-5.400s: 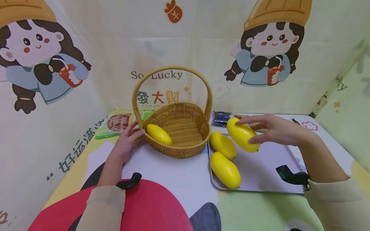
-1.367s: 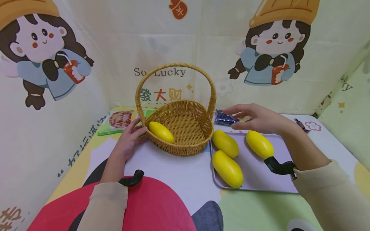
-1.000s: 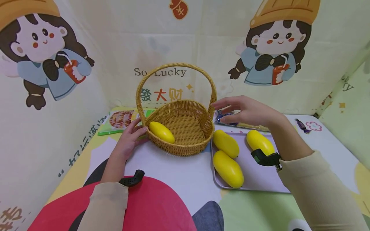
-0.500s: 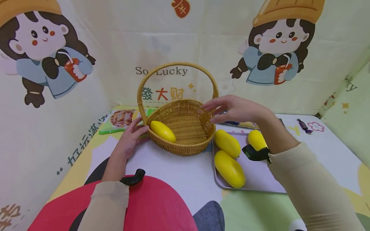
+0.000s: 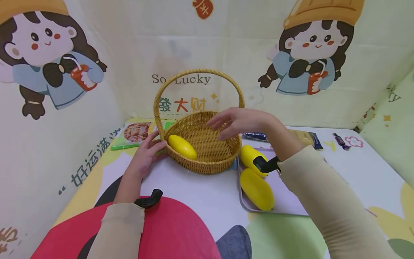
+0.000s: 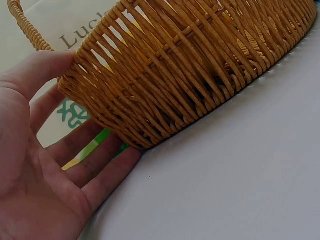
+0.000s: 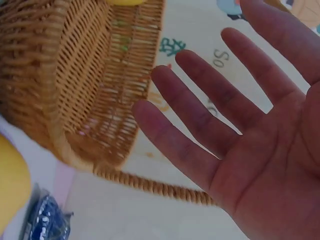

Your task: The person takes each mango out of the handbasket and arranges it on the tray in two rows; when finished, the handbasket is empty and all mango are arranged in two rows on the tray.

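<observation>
A wicker basket (image 5: 207, 167) with a tall arched handle holds one yellow mango (image 5: 182, 147) at its left side. My left hand (image 5: 145, 155) touches the basket's left side; in the left wrist view its thumb lies at the rim and the fingers (image 6: 112, 172) are stretched out against the woven wall. Above the basket's right half hovers my right hand (image 5: 239, 123), holding nothing. Its fingers (image 7: 215, 87) are spread in the right wrist view. Two more mangoes, an upper one (image 5: 247, 155) and a lower one (image 5: 257, 190), lie on the lilac tray (image 5: 284, 203), partly hidden by my right arm.
A green-edged food packet (image 5: 137, 133) lies behind my left hand. Behind the tray are a blue wrapped item (image 5: 255, 136) and a long beige packet (image 5: 305, 138). A purple wrapped candy (image 5: 341, 141) sits farther right. A printed cloth wall stands behind everything.
My right hand held a mango over the tray earlier, and that mango later lay on the tray. The released hand has since moved left over the basket. My left hand stays at the basket.
</observation>
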A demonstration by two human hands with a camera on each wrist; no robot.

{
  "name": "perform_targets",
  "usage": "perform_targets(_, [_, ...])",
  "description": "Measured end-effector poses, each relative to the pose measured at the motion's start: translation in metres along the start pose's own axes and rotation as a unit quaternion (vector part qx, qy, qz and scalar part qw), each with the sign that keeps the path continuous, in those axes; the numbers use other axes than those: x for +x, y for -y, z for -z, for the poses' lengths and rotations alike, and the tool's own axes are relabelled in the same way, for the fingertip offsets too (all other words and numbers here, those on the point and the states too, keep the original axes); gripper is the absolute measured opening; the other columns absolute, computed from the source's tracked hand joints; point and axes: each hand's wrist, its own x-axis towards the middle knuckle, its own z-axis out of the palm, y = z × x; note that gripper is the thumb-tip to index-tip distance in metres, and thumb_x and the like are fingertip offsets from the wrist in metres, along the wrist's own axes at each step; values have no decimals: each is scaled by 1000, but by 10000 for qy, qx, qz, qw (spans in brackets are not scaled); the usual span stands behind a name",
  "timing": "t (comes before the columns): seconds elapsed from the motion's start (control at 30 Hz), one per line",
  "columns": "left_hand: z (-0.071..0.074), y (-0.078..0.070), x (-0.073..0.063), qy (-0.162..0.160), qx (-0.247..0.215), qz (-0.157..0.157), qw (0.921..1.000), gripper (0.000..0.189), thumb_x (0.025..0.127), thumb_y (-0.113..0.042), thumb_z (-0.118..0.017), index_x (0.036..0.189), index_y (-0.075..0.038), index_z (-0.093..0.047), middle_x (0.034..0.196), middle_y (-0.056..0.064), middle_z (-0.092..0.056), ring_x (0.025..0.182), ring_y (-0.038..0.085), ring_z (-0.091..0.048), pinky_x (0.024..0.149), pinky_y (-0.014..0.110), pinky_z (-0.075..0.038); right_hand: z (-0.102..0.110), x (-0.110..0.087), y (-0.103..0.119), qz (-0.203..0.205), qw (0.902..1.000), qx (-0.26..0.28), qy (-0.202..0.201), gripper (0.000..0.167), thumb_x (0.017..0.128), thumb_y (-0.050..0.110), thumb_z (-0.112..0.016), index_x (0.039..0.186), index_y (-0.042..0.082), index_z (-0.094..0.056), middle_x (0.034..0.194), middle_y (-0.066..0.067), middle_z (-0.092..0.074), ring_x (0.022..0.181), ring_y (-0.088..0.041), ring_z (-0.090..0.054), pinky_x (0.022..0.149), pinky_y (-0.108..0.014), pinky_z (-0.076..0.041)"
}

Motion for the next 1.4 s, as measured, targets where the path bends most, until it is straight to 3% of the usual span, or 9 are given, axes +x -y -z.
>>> perform_targets(0.23, [0, 0, 2, 19, -82, 0, 10000, 70, 105, -35, -61, 165, -28, -25, 161, 15, -39, 138, 27, -48, 116, 50, -46, -3, 27, 12, -126, 9995, 139, 263, 49, 95, 28, -73, 142, 34, -60, 143, 2, -61, 125, -21, -61, 96, -44, -60])
perform_targets(0.5, [2, 0, 0, -31, -114, 44, 9999, 70, 104, -35, -62, 165, -29, -27, 161, 15, -40, 142, 32, -47, 116, 50, -46, -11, 57, 21, -306, 9977, 180, 585, 51, 95, 27, -75, 143, 32, -60, 140, -1, -62, 124, -24, -61, 101, -49, -58])
perform_targets(0.73, [3, 0, -1, -89, -202, 12, 9998, 69, 105, -33, -62, 164, -29, -28, 160, 16, -41, 141, 34, -48, 117, 51, -45, -17, 86, 24, -551, 9935, 428, 903, 56, 95, 25, -74, 148, 30, -55, 147, -8, -58, 128, -24, -61, 102, -53, -57])
perform_targets(0.97, [-1, -1, 2, 7, -200, 18, 9998, 67, 104, -32, -63, 163, -30, -32, 159, 14, -43, 141, 34, -49, 115, 50, -47, -21, 99, 17, -794, 9886, 741, 1041, 63, 94, 25, -76, 152, 25, -51, 153, -12, -53, 132, -29, -58, 101, -54, -57])
perform_targets(1.17, [0, -1, 3, -34, -150, 105, 9998, 68, 104, -30, -63, 164, -30, -29, 161, 15, -41, 144, 34, -47, 117, 50, -45, -33, 110, 14, -747, 9835, 1111, 1220, 73, 92, 24, -76, 157, 22, -43, 154, -12, -51, 133, -32, -58, 94, -52, -61])
perform_targets(1.4, [0, 0, 1, -16, -185, 127, 9997, 69, 104, -33, -62, 164, -30, -28, 162, 14, -40, 144, 33, -46, 118, 49, -45, -42, 121, 18, -910, 9807, 1130, 1313, 67, 91, 20, -78, 152, 24, -50, 149, -10, -53, 129, -32, -59, 87, -48, -64])
